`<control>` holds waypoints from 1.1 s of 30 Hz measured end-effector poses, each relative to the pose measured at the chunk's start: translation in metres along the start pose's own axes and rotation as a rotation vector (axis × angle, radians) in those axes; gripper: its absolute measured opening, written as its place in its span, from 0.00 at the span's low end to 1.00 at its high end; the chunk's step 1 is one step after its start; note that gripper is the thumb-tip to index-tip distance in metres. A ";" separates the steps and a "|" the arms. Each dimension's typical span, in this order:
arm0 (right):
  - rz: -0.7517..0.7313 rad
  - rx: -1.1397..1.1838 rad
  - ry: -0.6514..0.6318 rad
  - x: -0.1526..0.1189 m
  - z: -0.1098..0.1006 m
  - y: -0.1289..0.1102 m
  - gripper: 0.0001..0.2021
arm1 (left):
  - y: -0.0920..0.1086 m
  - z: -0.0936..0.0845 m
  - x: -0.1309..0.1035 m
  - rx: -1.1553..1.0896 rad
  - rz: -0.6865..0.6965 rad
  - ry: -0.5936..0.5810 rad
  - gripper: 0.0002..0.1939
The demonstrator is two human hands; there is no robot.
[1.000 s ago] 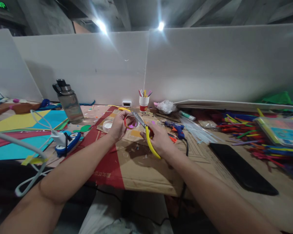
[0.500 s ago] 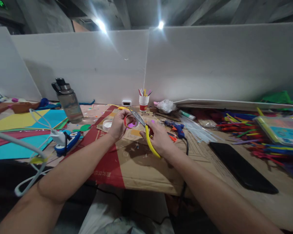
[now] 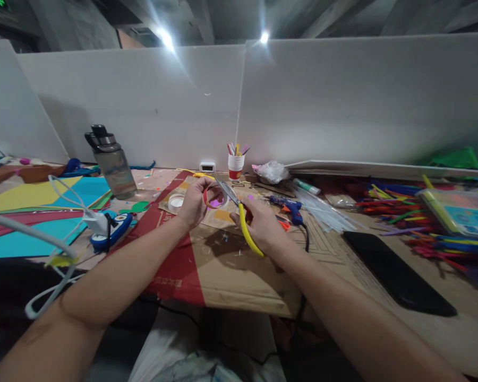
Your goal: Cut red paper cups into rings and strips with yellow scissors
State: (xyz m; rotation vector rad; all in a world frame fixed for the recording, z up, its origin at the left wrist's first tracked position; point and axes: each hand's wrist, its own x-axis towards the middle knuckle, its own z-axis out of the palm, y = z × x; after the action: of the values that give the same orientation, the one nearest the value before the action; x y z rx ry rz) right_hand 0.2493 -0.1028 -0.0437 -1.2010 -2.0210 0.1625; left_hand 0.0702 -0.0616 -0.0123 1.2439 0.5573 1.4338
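Note:
My left hand [image 3: 196,203] pinches a thin red-and-white ring [image 3: 206,198], which looks like part of a paper cup. In my right hand [image 3: 258,223] is a pair of scissors [image 3: 247,233] with yellow handles. Their metal blades point up and left and lie at the ring's right side; whether they touch it I cannot tell. Just left of my left hand is a round white piece [image 3: 176,202] on the cardboard [image 3: 239,281]. Beyond the hands stands a stack of red-and-white paper cups [image 3: 236,165] with pens in the top one.
A blue glue gun [image 3: 292,209] lies right of my right hand, beside clear glue sticks [image 3: 322,212]. Farther right are a black phone [image 3: 398,273] and colourful pipe cleaners [image 3: 398,209]. At left stand a water bottle [image 3: 117,170], coloured sheets [image 3: 35,236] and a blue power strip [image 3: 117,233].
The view has shifted very slightly. Both hands keep their hold on the ring and the scissors, with almost no visible movement.

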 end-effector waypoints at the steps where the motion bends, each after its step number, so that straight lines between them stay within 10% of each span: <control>1: 0.000 0.006 -0.003 0.000 0.000 0.000 0.13 | 0.001 0.000 0.000 0.003 -0.001 -0.001 0.13; 23: 0.210 0.198 0.017 0.004 -0.006 0.004 0.20 | 0.004 0.001 -0.002 0.058 -0.015 -0.066 0.13; 33: 0.340 -0.151 -0.135 0.004 -0.017 -0.003 0.17 | 0.001 -0.008 0.009 0.109 -0.091 0.220 0.10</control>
State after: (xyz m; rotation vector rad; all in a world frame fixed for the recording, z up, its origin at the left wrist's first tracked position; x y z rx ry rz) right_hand 0.2574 -0.1057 -0.0281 -1.6656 -1.9554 0.2665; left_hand 0.0635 -0.0515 -0.0108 1.1365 0.8410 1.4892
